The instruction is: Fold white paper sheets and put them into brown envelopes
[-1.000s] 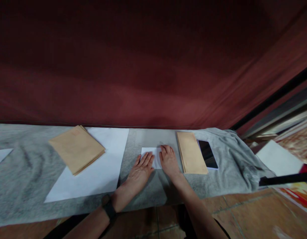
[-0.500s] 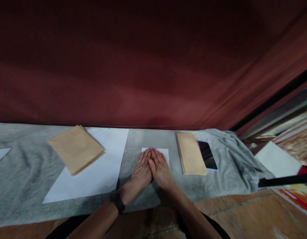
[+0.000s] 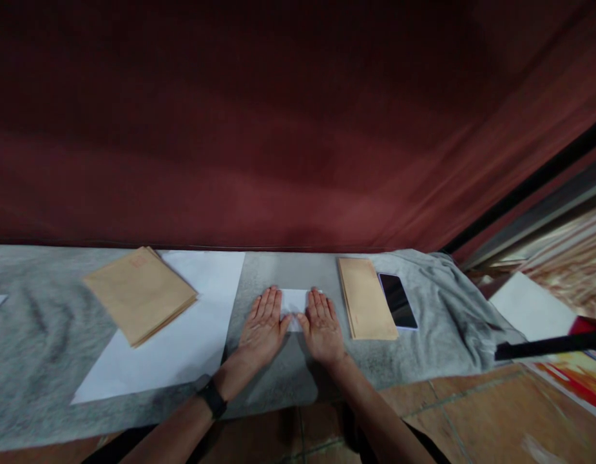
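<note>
A small white sheet of paper [image 3: 294, 301], which looks folded, lies on the grey cloth in front of me. My left hand [image 3: 263, 325] rests flat over its left side, fingers stretched away from me. On the right side my right hand [image 3: 321, 327] presses flat too, its thumb pointing toward the left thumb. Paper shows between the two hands; its outer edges are hidden beneath them. Neither hand grips anything. To the right of my right hand lies a narrow stack of brown envelopes [image 3: 368, 299].
A dark-screened phone [image 3: 398, 301] lies beside the narrow envelopes. At left, larger brown envelopes [image 3: 142, 293] lie on large white paper [image 3: 201, 348]. Grey cloth [image 3: 447, 335] covers the surface, a dark red curtain [image 3: 278, 161] hangs behind, and a black bar [image 3: 549, 348] juts in at right.
My hands were together at the middle of the paper. They have slid apart, left hand leftward and right hand rightward, uncovering the paper's middle. The view has shifted slightly.
</note>
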